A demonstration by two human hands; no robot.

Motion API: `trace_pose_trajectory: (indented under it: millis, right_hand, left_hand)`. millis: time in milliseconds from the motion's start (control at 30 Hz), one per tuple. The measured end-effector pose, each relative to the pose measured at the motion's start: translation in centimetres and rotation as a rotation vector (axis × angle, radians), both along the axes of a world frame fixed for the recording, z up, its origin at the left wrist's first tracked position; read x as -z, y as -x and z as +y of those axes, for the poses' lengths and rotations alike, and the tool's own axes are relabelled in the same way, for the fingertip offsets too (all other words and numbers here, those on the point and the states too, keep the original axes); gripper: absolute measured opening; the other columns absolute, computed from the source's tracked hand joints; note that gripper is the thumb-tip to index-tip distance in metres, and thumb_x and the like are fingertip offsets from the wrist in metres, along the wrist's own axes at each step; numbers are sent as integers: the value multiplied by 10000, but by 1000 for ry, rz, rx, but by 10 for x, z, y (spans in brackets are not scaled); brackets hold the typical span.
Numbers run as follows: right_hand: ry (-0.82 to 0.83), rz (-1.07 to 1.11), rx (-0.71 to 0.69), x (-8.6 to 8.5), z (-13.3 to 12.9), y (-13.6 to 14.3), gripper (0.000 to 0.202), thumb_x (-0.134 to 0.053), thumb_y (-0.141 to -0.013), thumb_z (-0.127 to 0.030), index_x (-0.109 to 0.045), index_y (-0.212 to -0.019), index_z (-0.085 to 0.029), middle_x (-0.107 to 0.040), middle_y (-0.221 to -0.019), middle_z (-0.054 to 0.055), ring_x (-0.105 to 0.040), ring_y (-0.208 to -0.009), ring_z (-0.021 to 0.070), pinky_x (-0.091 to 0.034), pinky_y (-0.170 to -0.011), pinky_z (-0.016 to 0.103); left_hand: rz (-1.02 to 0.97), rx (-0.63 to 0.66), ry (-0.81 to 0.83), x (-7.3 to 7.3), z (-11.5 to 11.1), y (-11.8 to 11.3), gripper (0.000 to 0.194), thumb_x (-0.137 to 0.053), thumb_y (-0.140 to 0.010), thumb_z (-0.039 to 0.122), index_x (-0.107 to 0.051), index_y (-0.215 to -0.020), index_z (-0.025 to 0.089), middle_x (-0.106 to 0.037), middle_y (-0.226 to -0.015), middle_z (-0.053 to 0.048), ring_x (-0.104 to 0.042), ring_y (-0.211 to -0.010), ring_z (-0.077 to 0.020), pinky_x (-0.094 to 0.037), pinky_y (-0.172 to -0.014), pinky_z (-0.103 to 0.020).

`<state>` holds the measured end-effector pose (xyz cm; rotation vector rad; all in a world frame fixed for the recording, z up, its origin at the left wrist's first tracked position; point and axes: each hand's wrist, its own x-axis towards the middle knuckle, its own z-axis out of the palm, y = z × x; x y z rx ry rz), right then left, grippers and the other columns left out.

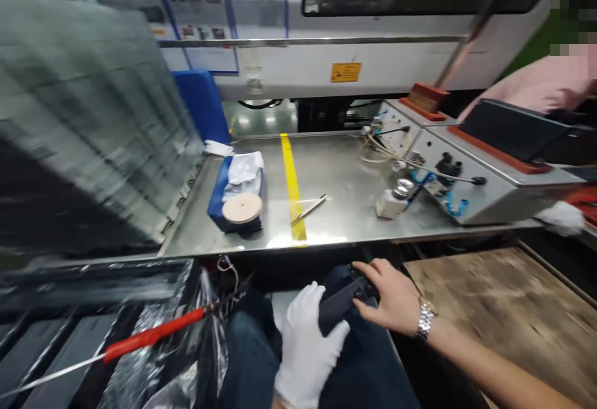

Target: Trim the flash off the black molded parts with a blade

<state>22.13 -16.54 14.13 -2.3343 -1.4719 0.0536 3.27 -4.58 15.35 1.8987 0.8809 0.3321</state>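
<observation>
A dark, elongated part (341, 302) lies across my lap, held between both hands. My left hand (305, 340), in a white glove, grips its near left end with the thumb on one side and the fingers on the other. Bare and wearing a metal-band watch, my right hand (389, 294) pinches the far right end between thumb and fingers. The kind of part cannot be made out. Beyond my knees, the metal table (336, 173) carries a thin stick-like tool (310, 209) beside a yellow tape strip (291, 185).
A blue box (219, 194) holds white cloths and a round beige disc (242, 208). A dispenser bottle (393, 201) stands near metal control boxes (471, 173). Left are plastic-wrapped black trays (93, 309) and a red-handled tool (153, 335); right, a wooden board (508, 309). Another person's sleeve (536, 86) shows.
</observation>
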Motion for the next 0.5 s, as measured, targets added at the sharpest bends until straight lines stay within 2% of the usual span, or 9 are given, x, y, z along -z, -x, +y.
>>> trace_pose_trajectory:
  millis: [67,100,133,200,267,300,400,500]
  right_hand:
    - [-7,-5,-197,0,25,25,647,-785,-656,-468,-689,-1245,-218,-650,-1018,110,-630,-919,306,-569,-814,436]
    - [-7,-4,-283,-1,36,31,666,-806,-657,-483,-683,-1261,-229,-663,-1014,100,-644,-900,291,-576,-800,412]
    - [-8,0,-353,-1,47,33,662,-807,-690,-496,-671,-1285,-240,-678,-1005,85,-659,-884,269,-582,-786,380]
    - [-15,-3,-424,-3,73,19,524,-724,-846,-477,-650,-1311,-245,-703,-996,63,-682,-863,223,-584,-765,325]
    - [-30,-26,-404,-4,102,-12,322,-571,-997,-373,-659,-1264,-217,-714,-1030,70,-691,-894,204,-579,-789,326]
    - [-38,-46,-378,-3,117,-31,271,-543,-1023,-344,-672,-1207,-193,-708,-1075,86,-687,-927,215,-576,-821,362]
    - [-60,-121,-281,5,160,-80,232,-588,-1021,-344,-669,-1136,-160,-678,-1158,116,-654,-1027,253,-547,-903,444]
    - [-77,-178,-261,19,185,-104,278,-631,-1003,-417,-663,-1114,-164,-669,-1127,96,-637,-1022,256,-524,-924,472]
  left_hand:
    - [181,5,-17,-3,-7,-1,515,-668,-781,196,-671,-1279,66,-635,-1350,-266,-551,-1308,-451,-373,-1146,-579]
    - [249,-16,22,-1,-8,2,442,-627,-789,167,-694,-1217,75,-679,-1269,-264,-599,-1240,-453,-417,-1086,-569]
    - [292,-54,94,3,-7,6,365,-599,-797,163,-706,-1139,94,-722,-1161,-247,-653,-1143,-435,-464,-1007,-538]
    - [264,-162,304,7,-2,21,288,-608,-799,213,-676,-1068,136,-759,-1012,-182,-707,-970,-361,-514,-878,-458]
    - [122,-278,511,5,4,37,340,-631,-781,228,-637,-1108,136,-766,-1043,-147,-711,-950,-295,-532,-869,-396]
    - [44,-325,576,2,6,44,353,-628,-784,223,-629,-1122,124,-764,-1078,-143,-710,-976,-277,-534,-892,-377]
    - [-111,-415,619,-14,8,56,341,-641,-813,238,-639,-1128,108,-752,-1152,-135,-684,-1104,-274,-511,-982,-352]
    - [-167,-446,649,-28,7,56,324,-672,-803,230,-651,-1106,116,-764,-1108,-114,-695,-1057,-272,-533,-932,-352]
